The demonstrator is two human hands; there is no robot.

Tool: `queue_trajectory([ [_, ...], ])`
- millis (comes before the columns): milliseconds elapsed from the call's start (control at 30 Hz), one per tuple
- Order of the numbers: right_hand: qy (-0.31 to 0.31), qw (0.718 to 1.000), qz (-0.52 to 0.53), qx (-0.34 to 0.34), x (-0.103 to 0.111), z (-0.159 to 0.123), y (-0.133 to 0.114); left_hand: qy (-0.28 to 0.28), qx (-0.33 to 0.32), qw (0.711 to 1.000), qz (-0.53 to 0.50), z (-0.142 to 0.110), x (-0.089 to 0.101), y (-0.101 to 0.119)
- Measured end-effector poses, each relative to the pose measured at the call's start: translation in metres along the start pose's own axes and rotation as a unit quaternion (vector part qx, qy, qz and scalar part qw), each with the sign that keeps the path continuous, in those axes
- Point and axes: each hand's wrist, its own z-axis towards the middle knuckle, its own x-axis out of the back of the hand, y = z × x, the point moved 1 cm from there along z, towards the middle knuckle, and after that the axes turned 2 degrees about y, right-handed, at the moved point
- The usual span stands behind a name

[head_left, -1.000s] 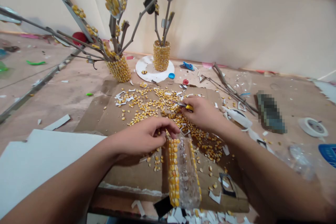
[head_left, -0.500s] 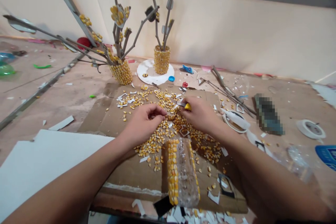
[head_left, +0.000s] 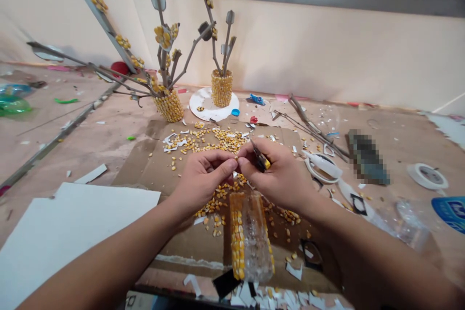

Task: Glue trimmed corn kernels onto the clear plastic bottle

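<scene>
My left hand (head_left: 209,174) is closed in a pinch, its fingertips meeting those of my right hand (head_left: 274,167). A tiny yellow corn kernel (head_left: 236,158) shows where they meet. Tucked in my right hand is a yellow-and-black cutter knife (head_left: 260,157), tilted up to the left. Below the hands lies a clear plastic bottle piece (head_left: 254,247), with rows of kernels stuck along its left side and right edge. Many loose corn kernels (head_left: 227,140) are spread over the cardboard (head_left: 181,247) beneath, partly hidden by my hands.
Two kernel-covered pots (head_left: 169,106) with branches stand at the back, one on a white disc (head_left: 199,101). A white sheet (head_left: 80,223) lies left. At right are loose twigs (head_left: 312,123), a tape roll (head_left: 428,177) and plastic scraps. Paper cuttings (head_left: 276,298) gather at the front edge.
My hands have come together, fingertips meeting over the kernels. The knife in my right hand has turned more upright. The view has shifted slightly.
</scene>
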Motion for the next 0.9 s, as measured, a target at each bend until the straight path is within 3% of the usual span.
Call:
queue_trajectory([
  [233,-0.036,0.997,-0.045,0.052,0.008,0.001,0.003,0.004,0.019,1.0,0.008,0.001,0.0,0.003],
  [333,-0.042,0.995,-0.078,0.038,0.018,0.003,0.012,0.016,0.009,1.0,0.025,0.0,0.003,0.005],
  [433,-0.044,0.989,-0.118,0.083,0.024,0.004,0.024,0.021,0.004,1.0,0.021,-0.001,0.005,0.005],
  [600,-0.09,0.965,-0.207,0.135,0.015,-0.004,0.034,0.011,-0.013,1.0,-0.005,-0.003,0.004,0.006],
  [900,-0.098,0.955,-0.251,0.127,0.008,-0.007,0.026,0.024,-0.006,1.0,0.011,-0.012,-0.002,0.01],
])
